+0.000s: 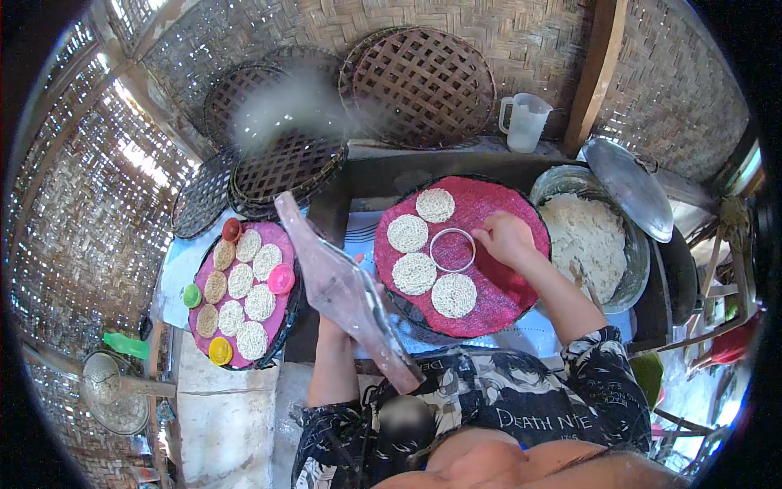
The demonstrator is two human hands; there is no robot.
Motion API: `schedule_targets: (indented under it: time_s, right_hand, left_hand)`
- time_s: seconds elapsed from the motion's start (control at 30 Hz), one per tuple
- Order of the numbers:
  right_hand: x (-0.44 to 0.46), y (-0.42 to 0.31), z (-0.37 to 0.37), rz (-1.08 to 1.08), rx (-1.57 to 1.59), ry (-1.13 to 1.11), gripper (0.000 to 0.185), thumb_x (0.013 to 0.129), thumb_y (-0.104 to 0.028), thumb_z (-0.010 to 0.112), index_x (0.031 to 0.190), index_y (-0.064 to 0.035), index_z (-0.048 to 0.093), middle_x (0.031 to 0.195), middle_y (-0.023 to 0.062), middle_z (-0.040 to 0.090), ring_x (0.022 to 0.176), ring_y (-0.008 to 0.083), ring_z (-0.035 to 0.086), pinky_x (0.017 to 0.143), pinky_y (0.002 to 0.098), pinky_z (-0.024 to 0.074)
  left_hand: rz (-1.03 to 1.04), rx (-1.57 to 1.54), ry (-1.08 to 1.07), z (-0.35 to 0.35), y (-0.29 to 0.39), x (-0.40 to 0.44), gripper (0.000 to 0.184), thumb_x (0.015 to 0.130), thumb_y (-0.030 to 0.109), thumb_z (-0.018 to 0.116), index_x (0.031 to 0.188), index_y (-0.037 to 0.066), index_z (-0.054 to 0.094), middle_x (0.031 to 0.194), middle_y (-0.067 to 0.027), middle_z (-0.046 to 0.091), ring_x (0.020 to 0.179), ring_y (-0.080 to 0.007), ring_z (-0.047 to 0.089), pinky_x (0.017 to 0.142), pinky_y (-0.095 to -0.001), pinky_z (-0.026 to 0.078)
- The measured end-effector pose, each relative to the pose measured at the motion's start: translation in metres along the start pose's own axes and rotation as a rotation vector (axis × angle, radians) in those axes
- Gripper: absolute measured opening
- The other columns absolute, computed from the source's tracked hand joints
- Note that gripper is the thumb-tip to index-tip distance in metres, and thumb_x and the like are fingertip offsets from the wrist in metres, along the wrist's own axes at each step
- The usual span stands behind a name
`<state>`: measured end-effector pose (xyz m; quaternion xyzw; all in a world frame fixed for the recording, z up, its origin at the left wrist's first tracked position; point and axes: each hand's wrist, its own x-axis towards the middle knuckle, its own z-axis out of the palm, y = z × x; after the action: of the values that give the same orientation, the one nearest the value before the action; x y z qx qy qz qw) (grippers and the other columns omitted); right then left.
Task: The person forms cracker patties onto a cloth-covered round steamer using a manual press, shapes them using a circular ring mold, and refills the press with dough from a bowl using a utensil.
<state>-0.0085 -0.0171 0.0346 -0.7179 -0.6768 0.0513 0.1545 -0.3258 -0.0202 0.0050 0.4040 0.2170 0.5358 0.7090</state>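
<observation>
My right hand [507, 238] pinches the right edge of a thin white ring [452, 249], which lies on the round red cloth [497, 306] of a tray. Several pale noodle-like discs [414, 274] lie to the left of and below the ring. A long wooden press-like tool [342, 297] with a wide middle slants across my left forearm. My left hand [358, 281] is mostly hidden behind this tool, so its grip cannot be made out.
At the left, a second round tray [273, 232] bears more discs and coloured lids. A metal basin [639, 269] of white dough stands at the right, with a metal lid [629, 189] leaning over it. Woven trays [423, 85] and a plastic jug [526, 122] are at the back.
</observation>
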Motion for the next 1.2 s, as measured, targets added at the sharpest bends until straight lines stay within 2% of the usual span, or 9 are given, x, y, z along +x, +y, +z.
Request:
schedule_targets:
  time_s: [0.3, 0.5, 0.6, 0.67, 0.8, 1.03, 1.13, 1.17, 1.2]
  right_hand:
    - [-0.041, -0.064, -0.113, -0.591, 0.515, 0.356, 0.055, 0.076, -0.035, 0.063, 0.112, 0.0044, 0.050, 0.099, 0.0193, 0.054, 0.089, 0.0341, 0.054, 0.078, 0.0397, 0.0446]
    - [-0.096, -0.060, -0.139, -0.856, 0.073, 0.676, 0.040, 0.065, -0.008, 0.068, 0.101, 0.0039, 0.053, 0.090, 0.0176, 0.054, 0.079, 0.0343, 0.054, 0.072, 0.0437, 0.0443]
    - [-0.120, -0.032, -0.158, -0.740, 0.201, 0.414, 0.048, 0.067, -0.003, 0.065, 0.109, 0.0026, 0.042, 0.080, 0.0131, 0.052, 0.071, 0.0288, 0.056, 0.065, 0.0378, 0.0456]
    - [-0.135, -0.025, -0.190, -0.266, 0.417, 0.119, 0.046, 0.069, -0.002, 0.061, 0.106, -0.0011, 0.034, 0.074, 0.0092, 0.049, 0.067, 0.0212, 0.055, 0.059, 0.0314, 0.0446]
    - [-0.154, 0.049, -0.217, -0.196, 0.647, 0.324, 0.038, 0.068, -0.002, 0.056, 0.102, -0.0053, 0.039, 0.076, 0.0044, 0.049, 0.069, 0.0143, 0.051, 0.061, 0.0309, 0.0444]
    - [-0.171, 0.103, -0.174, -0.183, 1.306, 1.369, 0.024, 0.078, 0.000, 0.053, 0.096, -0.0089, 0.039, 0.085, 0.0061, 0.052, 0.079, 0.0155, 0.052, 0.073, 0.0291, 0.0429]
    - [-0.156, 0.081, -0.124, -0.223, 1.686, 1.173, 0.029, 0.081, -0.001, 0.054, 0.101, -0.0127, 0.038, 0.092, 0.0080, 0.052, 0.086, 0.0190, 0.054, 0.071, 0.0320, 0.0487]
    - [-0.156, 0.075, -0.111, -0.185, 1.865, 1.018, 0.032, 0.080, -0.003, 0.057, 0.103, -0.0124, 0.037, 0.097, 0.0078, 0.052, 0.091, 0.0218, 0.053, 0.074, 0.0335, 0.0484]
    - [-0.158, 0.090, -0.093, -0.108, 1.617, 0.786, 0.034, 0.080, -0.008, 0.060, 0.107, -0.0108, 0.041, 0.103, 0.0109, 0.053, 0.099, 0.0262, 0.052, 0.078, 0.0355, 0.0477]
  left_hand:
    - [0.922, 1.465, -0.229, 0.139, 0.001, 0.044, 0.023, 0.060, 0.021, 0.067, 0.074, 0.006, 0.058, 0.069, -0.0124, 0.060, 0.065, -0.0317, 0.059, 0.065, -0.0397, 0.048]
    - [0.712, 1.115, -0.704, 0.176, -0.010, 0.063, 0.020, 0.053, 0.022, 0.067, 0.063, 0.007, 0.056, 0.055, -0.0113, 0.056, 0.057, -0.0317, 0.058, 0.053, -0.0399, 0.048]
    - [0.678, 1.692, -0.792, 0.208, -0.002, 0.045, 0.017, 0.055, 0.018, 0.064, 0.064, 0.006, 0.055, 0.058, -0.0127, 0.057, 0.056, -0.0303, 0.059, 0.055, -0.0402, 0.048]
    - [0.814, 1.618, -0.868, 0.222, -0.006, 0.042, 0.012, 0.059, 0.014, 0.062, 0.064, 0.006, 0.055, 0.059, -0.0123, 0.057, 0.057, -0.0303, 0.059, 0.059, -0.0392, 0.048]
    - [0.825, 1.567, -0.782, 0.228, -0.010, 0.053, 0.018, 0.062, 0.016, 0.067, 0.074, 0.006, 0.061, 0.066, -0.0099, 0.060, 0.065, -0.0282, 0.061, 0.067, -0.0362, 0.049]
    - [-0.411, 0.141, -0.736, 0.231, -0.073, 0.086, 0.047, 0.077, 0.010, 0.066, 0.120, 0.004, 0.049, 0.099, -0.0083, 0.062, 0.080, -0.0166, 0.061, 0.077, -0.0316, 0.049]
    - [-0.365, -0.556, -0.900, 0.271, -0.074, 0.087, 0.029, 0.076, 0.006, 0.066, 0.103, 0.011, 0.056, 0.104, -0.0029, 0.054, 0.104, -0.0252, 0.052, 0.089, -0.0451, 0.044]
    - [0.314, -0.237, -0.758, 0.288, -0.068, 0.068, 0.024, 0.076, 0.004, 0.066, 0.096, 0.013, 0.058, 0.105, -0.0018, 0.052, 0.111, -0.0276, 0.048, 0.093, -0.0469, 0.041]
    - [0.357, -0.239, -0.755, 0.283, -0.067, 0.074, 0.023, 0.075, 0.003, 0.065, 0.095, 0.013, 0.058, 0.105, -0.0012, 0.051, 0.113, -0.0296, 0.047, 0.094, -0.0489, 0.039]
